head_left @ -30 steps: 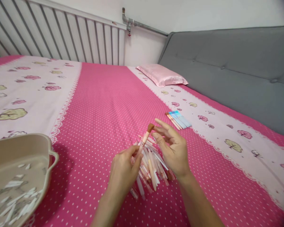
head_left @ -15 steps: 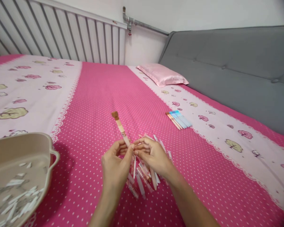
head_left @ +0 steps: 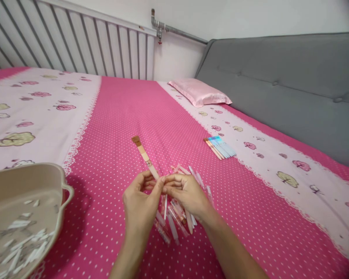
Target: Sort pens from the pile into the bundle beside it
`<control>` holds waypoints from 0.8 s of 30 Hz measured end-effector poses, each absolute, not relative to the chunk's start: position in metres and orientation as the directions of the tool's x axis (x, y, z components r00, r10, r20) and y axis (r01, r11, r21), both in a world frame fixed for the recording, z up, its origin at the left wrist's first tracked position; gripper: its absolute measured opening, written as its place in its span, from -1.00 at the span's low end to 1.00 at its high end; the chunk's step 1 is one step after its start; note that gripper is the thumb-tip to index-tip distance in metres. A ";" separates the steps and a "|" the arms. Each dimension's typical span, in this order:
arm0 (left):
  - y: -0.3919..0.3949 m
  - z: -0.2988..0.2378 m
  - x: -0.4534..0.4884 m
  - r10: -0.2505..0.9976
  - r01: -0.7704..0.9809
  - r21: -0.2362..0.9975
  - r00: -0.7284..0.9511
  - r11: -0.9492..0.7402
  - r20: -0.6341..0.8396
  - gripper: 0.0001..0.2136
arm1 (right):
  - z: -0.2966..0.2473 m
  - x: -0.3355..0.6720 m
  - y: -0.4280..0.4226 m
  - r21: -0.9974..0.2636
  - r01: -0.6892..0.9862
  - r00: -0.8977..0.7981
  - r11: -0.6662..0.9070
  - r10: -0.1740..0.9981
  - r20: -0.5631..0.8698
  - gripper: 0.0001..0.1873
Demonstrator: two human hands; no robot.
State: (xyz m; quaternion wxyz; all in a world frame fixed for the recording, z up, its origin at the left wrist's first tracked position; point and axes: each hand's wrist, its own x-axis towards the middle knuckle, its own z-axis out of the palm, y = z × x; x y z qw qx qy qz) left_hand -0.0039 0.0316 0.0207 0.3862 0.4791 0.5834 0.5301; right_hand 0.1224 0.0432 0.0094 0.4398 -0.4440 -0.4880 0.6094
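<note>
Between thumb and fingers, my left hand (head_left: 142, 197) holds a pen (head_left: 144, 155) with a pale pink barrel and a wide brown top. The pen tilts up and to the left, its top pointing away from me. My right hand (head_left: 189, 192) is closed with its fingertips at the pen's lower end, which the fingers hide. Beneath both hands lies a loose pile of pink, white and clear pens (head_left: 177, 217), partly covered by them. Farther off to the right, a neat row of pens (head_left: 219, 147) with brown and blue tops rests on the bedspread.
At the left stands a beige basin (head_left: 62, 205) with a side handle, holding many small white and grey pieces (head_left: 19, 244). A pink pillow (head_left: 199, 92) lies at the back by the grey headboard (head_left: 285, 66). Pink dotted bedspread (head_left: 128, 104) runs beneath everything.
The pen's brown top has tipped slightly to the left, its lower end staying between my hands. My hands have shifted a little; the pile, row and basin are unchanged.
</note>
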 end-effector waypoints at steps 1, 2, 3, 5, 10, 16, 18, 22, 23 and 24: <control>0.031 0.021 -0.004 0.970 0.164 0.986 -0.236 -0.015 0.054 -0.66 | 0.010 0.123 0.043 -0.984 -0.107 -0.205 -0.140 0.972 -0.116 -0.71; 0.031 0.022 -0.004 0.972 0.180 0.984 -0.228 -0.007 0.049 -0.64 | 0.011 0.123 0.044 -0.984 -0.107 -0.189 -0.139 0.975 -0.117 -0.71; 0.031 0.023 -0.004 0.975 0.194 0.981 -0.218 0.000 0.043 -0.61 | 0.013 0.125 0.044 -0.985 -0.107 -0.173 -0.136 0.978 -0.116 -0.71; 0.031 0.024 -0.004 0.980 0.208 0.978 -0.199 0.012 0.031 -0.57 | 0.016 0.129 0.046 -0.986 -0.103 -0.118 -0.129 0.986 -0.116 -0.70; 0.031 0.026 -0.003 0.982 0.236 0.971 -0.188 0.044 0.001 -0.57 | 0.022 0.157 0.056 -0.995 -0.065 0.156 -0.080 0.984 -0.089 -0.65; 0.030 0.026 -0.001 0.974 0.268 0.963 -0.225 0.028 0.035 -0.61 | -0.009 0.225 0.079 -0.954 0.299 0.555 -0.033 0.819 0.145 -0.62; 0.030 0.025 -0.001 0.977 0.267 0.963 -0.214 0.042 0.016 -0.60 | -0.027 0.247 0.085 -0.913 0.393 0.646 -0.110 0.740 0.189 -0.61; 0.031 0.024 -0.001 0.978 0.264 0.963 -0.208 0.053 0.004 -0.58 | -0.058 0.276 0.091 -0.856 0.431 0.754 -0.286 0.635 0.167 -0.60; 0.031 0.023 -0.001 0.977 0.263 0.964 -0.214 0.045 0.013 -0.59 | -0.063 0.280 0.092 -0.849 0.428 0.768 -0.311 0.620 0.160 -0.60; 0.031 0.023 -0.001 0.975 0.261 0.964 -0.219 0.038 0.021 -0.59 | -0.066 0.282 0.092 -0.840 0.427 0.780 -0.334 0.607 0.155 -0.60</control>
